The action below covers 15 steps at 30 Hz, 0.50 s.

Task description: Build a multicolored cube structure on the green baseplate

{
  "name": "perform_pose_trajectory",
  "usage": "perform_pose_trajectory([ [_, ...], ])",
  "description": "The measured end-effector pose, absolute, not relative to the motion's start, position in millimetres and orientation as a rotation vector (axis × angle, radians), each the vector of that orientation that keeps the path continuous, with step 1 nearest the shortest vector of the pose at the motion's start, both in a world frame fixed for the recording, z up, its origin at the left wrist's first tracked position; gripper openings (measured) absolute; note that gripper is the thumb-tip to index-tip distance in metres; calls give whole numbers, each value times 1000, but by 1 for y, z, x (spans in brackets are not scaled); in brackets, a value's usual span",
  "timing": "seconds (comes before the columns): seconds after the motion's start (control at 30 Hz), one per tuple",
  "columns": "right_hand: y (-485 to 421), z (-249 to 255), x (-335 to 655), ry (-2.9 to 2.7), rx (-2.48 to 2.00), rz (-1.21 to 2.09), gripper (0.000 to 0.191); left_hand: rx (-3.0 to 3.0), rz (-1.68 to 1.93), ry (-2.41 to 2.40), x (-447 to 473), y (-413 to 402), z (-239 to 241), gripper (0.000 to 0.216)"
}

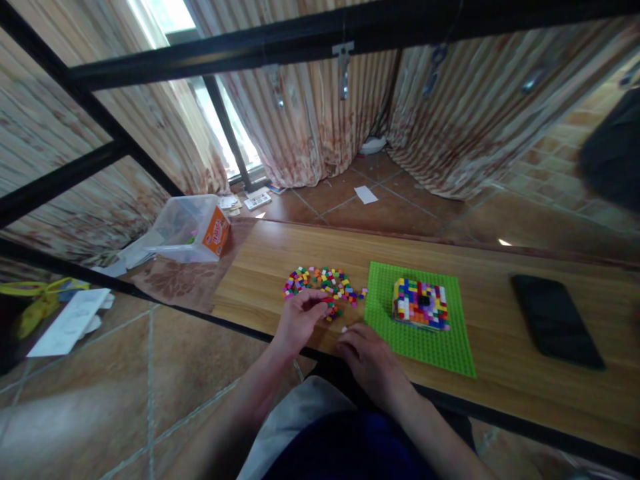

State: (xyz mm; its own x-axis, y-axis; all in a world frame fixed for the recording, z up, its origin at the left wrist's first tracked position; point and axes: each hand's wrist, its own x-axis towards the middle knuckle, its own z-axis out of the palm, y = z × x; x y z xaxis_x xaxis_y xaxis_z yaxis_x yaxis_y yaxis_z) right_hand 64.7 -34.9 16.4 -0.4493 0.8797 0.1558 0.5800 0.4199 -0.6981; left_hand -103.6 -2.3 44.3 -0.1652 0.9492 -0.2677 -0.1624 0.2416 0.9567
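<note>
Your left hand (300, 320), fingers nearly closed and grip unclear, is reaching into the pile of small multicoloured plastic bricks (323, 281) just ahead, while your right hand (370, 360) is resting slack and empty beside it.

On the table (500, 400), loose bricks (323, 283) lie left of the baseplate (420, 347); a brick block (421, 304) sits on it, a phone (555, 320) to its right.
</note>
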Motion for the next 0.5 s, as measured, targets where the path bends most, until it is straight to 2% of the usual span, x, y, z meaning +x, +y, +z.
perform_pose_trajectory([
  [0.13,-17,19,57,-2013,-1255,850,18,752,1229,1322,-105,-9,47,19],
  [0.3,-12,30,44,-1458,-1327,1225,26,767,1191,1221,-95,-16,49,20],
  [0.5,-16,34,37,-1090,-1217,1471,16,827,1180,1192,-90,-23,50,16],
])
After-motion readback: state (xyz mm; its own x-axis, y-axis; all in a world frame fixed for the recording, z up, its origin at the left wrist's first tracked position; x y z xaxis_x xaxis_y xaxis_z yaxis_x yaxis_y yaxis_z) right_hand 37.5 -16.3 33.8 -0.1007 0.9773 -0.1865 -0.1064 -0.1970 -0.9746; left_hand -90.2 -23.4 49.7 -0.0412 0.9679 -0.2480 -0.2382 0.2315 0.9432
